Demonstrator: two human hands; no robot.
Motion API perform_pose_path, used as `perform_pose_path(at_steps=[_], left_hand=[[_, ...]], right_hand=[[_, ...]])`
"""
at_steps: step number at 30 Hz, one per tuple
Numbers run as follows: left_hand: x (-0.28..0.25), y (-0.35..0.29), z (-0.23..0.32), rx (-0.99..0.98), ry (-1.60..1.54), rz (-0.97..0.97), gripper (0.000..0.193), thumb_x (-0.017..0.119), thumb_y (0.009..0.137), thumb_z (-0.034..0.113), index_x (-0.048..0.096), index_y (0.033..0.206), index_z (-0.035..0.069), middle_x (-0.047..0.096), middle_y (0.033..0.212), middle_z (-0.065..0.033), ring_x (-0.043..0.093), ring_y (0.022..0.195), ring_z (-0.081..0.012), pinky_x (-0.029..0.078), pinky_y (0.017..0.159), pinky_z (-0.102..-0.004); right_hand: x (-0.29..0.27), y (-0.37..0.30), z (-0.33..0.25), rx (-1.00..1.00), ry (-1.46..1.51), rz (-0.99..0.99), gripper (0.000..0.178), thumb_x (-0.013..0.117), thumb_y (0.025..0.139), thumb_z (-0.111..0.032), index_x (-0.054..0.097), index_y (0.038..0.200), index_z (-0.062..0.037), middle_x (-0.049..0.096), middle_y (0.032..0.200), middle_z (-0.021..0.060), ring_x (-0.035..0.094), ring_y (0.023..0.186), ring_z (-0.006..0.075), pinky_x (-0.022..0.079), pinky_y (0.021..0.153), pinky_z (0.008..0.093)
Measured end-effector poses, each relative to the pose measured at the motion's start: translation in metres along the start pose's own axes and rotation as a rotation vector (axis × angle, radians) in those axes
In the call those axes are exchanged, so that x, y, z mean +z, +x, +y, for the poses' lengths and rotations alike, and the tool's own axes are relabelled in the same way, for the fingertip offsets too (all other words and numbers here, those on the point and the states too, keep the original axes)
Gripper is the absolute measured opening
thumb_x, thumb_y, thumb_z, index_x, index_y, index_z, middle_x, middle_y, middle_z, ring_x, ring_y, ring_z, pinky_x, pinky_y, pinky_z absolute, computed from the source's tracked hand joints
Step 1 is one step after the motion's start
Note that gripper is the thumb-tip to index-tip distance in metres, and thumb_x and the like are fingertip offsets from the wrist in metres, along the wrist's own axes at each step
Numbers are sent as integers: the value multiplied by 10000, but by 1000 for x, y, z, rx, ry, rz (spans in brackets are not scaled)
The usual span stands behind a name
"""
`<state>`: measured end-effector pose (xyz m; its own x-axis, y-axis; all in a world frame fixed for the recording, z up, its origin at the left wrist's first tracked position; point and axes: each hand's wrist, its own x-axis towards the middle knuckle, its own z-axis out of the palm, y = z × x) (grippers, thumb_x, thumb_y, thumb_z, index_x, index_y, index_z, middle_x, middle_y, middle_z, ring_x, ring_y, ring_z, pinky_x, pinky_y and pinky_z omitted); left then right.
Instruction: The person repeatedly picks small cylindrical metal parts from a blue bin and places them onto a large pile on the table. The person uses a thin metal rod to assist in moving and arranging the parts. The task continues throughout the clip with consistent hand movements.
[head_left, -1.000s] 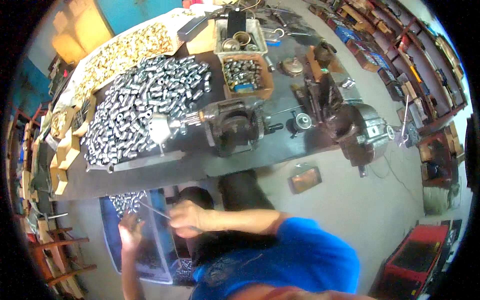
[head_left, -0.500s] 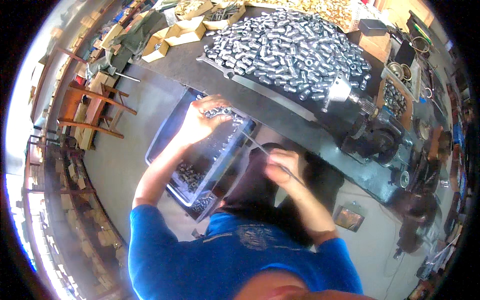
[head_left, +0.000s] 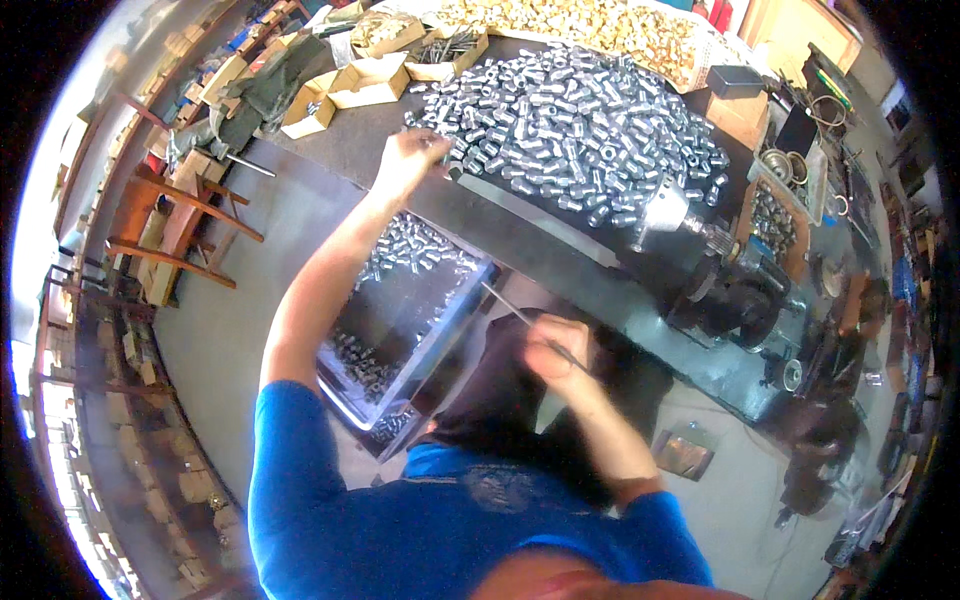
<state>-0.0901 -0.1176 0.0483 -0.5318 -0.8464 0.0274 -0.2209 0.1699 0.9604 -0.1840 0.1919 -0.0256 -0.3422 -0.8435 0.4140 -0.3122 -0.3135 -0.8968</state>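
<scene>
Here the left hand [head_left: 408, 160] pinches a silver metal fitting [head_left: 452, 170] at the heap's [head_left: 580, 130] nine-o'clock edge, the right hand [head_left: 560, 345] grips a thin rod [head_left: 515, 310], and tan cardboard boxes [head_left: 370, 80] sit at eleven o'clock.

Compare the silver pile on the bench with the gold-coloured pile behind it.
Colour: the silver pile is shiny grey metal, the gold-coloured pile is brassy yellow. Place: the silver pile lies mid-bench, where the left hand touches its edge; the gold-coloured pile lies at the far edge, out of the hand's touch. Piece size: silver pieces look bigger. Both are loose heaps of small metal parts on the dark bench.
</scene>
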Motion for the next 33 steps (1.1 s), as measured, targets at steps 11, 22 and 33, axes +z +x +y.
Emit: perform_pose_path(at_steps=[11,22,33], left_hand=[[-60,-21,-5,198,138,14,363,670,835,114,582,1155,-31,657,728,-80,625,655,-122,493,628,-250],[-204,-216,-219,-467,1365,-216,271,606,726,118,687,984,130,678,967,-133,646,953,-308,512,806,-420],[-198,-188,-283,-721,1435,-284,484,725,720,292,611,1136,70,643,1124,-155,611,1072,-319,499,899,-434]], right_hand=[[0,-5,17,40,45,11,84,562,612,8,487,586,-20,443,558,61,441,503,162,326,462,292],[11,-4,18,68,125,-76,211,611,646,-117,445,586,-2,418,553,61,423,502,152,320,478,275],[13,-4,19,145,66,-88,219,622,656,-123,447,589,-11,431,570,51,431,529,143,328,494,273]])
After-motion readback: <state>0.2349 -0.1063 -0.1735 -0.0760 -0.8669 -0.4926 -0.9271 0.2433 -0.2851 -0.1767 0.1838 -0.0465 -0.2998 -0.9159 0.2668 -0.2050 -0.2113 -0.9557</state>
